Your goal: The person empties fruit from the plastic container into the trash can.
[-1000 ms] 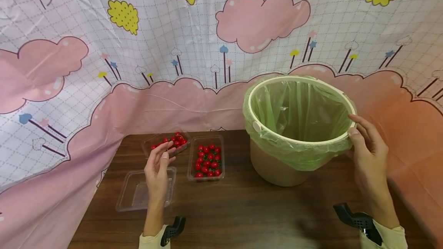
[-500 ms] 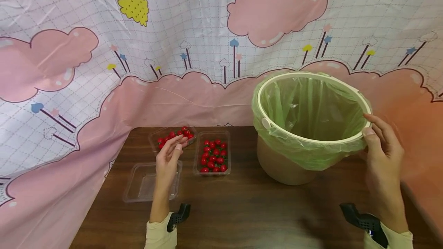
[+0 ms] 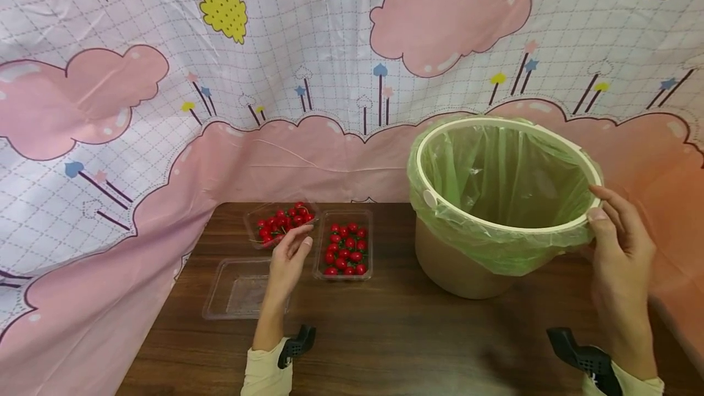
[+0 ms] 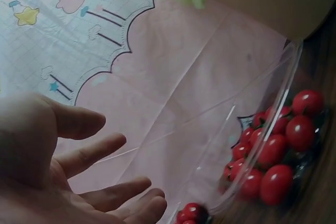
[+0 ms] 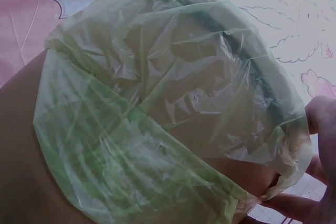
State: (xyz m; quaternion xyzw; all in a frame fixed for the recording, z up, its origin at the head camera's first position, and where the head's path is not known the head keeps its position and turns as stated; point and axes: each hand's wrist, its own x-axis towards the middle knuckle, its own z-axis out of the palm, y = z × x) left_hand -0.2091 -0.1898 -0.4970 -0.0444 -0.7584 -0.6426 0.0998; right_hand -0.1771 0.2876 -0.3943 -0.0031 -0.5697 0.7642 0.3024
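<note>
My left hand hovers with relaxed, spread fingers, holding nothing. In the head view it lies between a clear plastic box of cherry tomatoes and an empty clear box, overlapping the latter's right side. The left wrist view shows the left fingers apart from the tomatoes. With thumb and fingers, my right hand grips the right rim of a trash bin. A light green bag lines the bin and folds over its outside, under a cream ring.
Another clear box of cherry tomatoes sits tilted at the back left of the dark wooden table. A patterned cloth hangs behind the table and along both sides.
The head view has swung, so everything sits further right in it. My left hand has moved slightly right, closer to the middle tomato box. My right hand keeps its grip on the bin's rim.
</note>
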